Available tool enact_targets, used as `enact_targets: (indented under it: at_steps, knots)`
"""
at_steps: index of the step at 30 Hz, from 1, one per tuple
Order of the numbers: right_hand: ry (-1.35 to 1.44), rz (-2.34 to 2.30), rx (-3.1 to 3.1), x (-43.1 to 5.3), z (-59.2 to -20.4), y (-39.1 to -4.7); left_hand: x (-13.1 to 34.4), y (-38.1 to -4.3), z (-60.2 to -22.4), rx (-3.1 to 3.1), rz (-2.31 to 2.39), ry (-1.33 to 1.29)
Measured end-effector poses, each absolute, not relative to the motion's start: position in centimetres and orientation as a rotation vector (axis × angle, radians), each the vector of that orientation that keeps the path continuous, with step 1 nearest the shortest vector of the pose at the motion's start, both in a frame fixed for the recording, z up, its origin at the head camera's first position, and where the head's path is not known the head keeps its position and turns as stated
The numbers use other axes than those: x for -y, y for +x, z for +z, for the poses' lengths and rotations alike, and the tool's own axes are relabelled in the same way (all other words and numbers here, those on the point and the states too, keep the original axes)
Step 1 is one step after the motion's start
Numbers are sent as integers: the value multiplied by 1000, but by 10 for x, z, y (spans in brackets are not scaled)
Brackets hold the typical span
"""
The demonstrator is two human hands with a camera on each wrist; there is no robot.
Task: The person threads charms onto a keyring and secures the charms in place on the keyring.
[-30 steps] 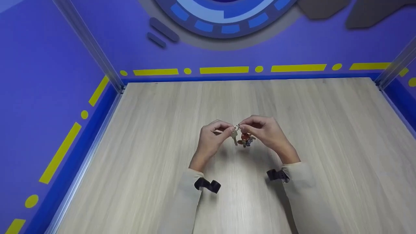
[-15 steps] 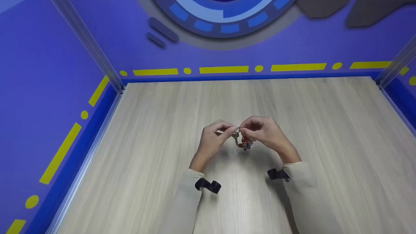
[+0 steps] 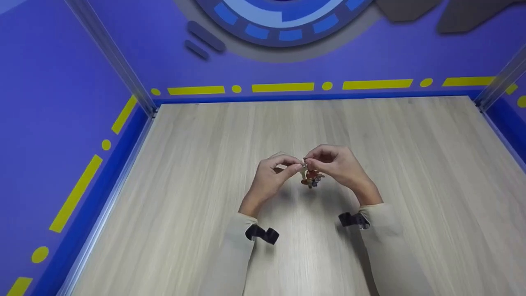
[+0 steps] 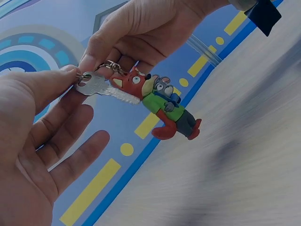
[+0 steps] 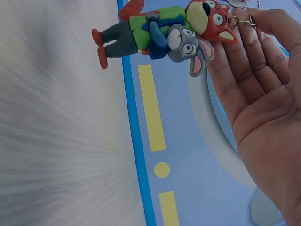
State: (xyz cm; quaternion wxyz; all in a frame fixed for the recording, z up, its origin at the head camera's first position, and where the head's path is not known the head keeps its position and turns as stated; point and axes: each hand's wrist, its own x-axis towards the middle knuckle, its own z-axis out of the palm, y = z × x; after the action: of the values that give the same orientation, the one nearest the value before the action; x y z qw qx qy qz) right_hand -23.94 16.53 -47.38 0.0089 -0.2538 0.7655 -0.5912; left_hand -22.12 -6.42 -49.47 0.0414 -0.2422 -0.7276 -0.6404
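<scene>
My left hand (image 3: 269, 177) and right hand (image 3: 337, 168) meet over the middle of the table, each pinching a small metal key ring (image 5: 252, 19) between thumb and fingers. A silver key (image 4: 101, 87) hangs on the ring right at my left fingertips, its blade pointing toward the figure. From a short chain (image 4: 110, 66) by my right fingers dangles a keychain figure (image 4: 164, 110), a red fox in a green shirt with a grey rabbit in blue. The fingertips hide much of the ring. Below my left pinch, the other fingers spread loosely in the left wrist view.
The pale wooden table (image 3: 197, 172) lies beneath the hands, with blue-purple panels (image 3: 135, 41) along its back and sides. Black wrist straps (image 3: 263, 234) sit over the beige sleeves (image 3: 228, 259).
My left hand has shifted slightly right, toward the right hand. The key has come closer to the figure and overlaps it more, and the ring shows less between the fingertips.
</scene>
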Motion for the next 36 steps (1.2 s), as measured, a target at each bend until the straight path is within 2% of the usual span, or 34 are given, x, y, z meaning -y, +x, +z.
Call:
enact_targets:
  at_steps: [14, 24, 36]
  knots:
    - [-757, -1842, -2519, -163, -472, -239, 61, -219, -493, 2203, -1904, -701]
    - [-852, -1988, -2337, -159, -466, -236, 60, -219, -491, 2236, -1783, -756]
    - [-855, -1982, -2398, -157, -464, -234, 61, -220, -490, 2230, -1677, -803]
